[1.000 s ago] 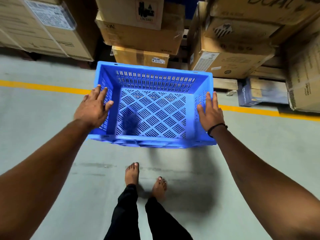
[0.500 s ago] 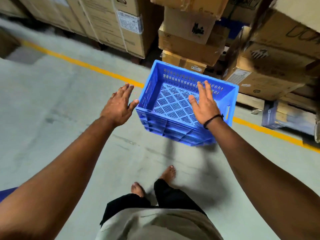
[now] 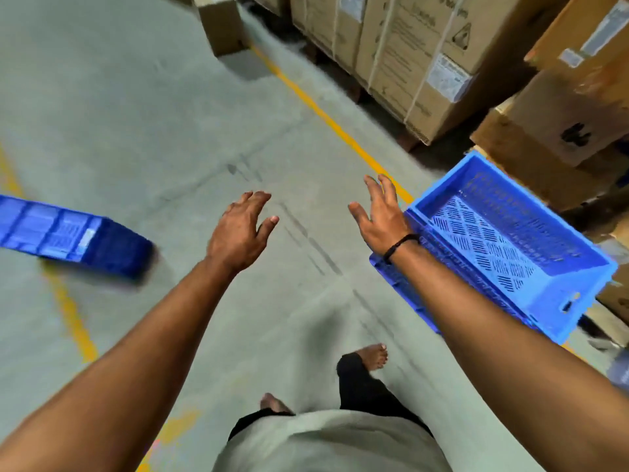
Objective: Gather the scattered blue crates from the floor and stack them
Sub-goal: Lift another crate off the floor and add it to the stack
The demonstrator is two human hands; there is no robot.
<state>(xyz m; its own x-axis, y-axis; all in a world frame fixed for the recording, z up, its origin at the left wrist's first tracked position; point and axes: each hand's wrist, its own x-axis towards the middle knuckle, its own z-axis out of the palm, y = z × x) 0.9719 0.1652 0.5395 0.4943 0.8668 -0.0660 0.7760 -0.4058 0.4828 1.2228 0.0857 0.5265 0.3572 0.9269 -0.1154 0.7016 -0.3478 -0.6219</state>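
Observation:
An upright blue slatted crate (image 3: 503,240) rests on the grey floor at the right, in front of the cardboard boxes. My right hand (image 3: 377,212) hovers just left of its near corner, fingers spread, holding nothing. My left hand (image 3: 241,229) is held out over bare floor in the middle, fingers apart and empty. A second blue crate (image 3: 71,233) lies overturned at the far left edge, partly cut off by the frame and blurred.
Stacked cardboard boxes (image 3: 418,59) line the right and top. A single carton (image 3: 221,25) stands on the floor at the top middle. A yellow line (image 3: 326,117) runs diagonally along the boxes; another yellow line (image 3: 71,318) crosses the left. My bare feet (image 3: 372,356) are below.
Both hands have come off the crate, which now sits at the right. The view has swung left, bringing the overturned crate into sight.

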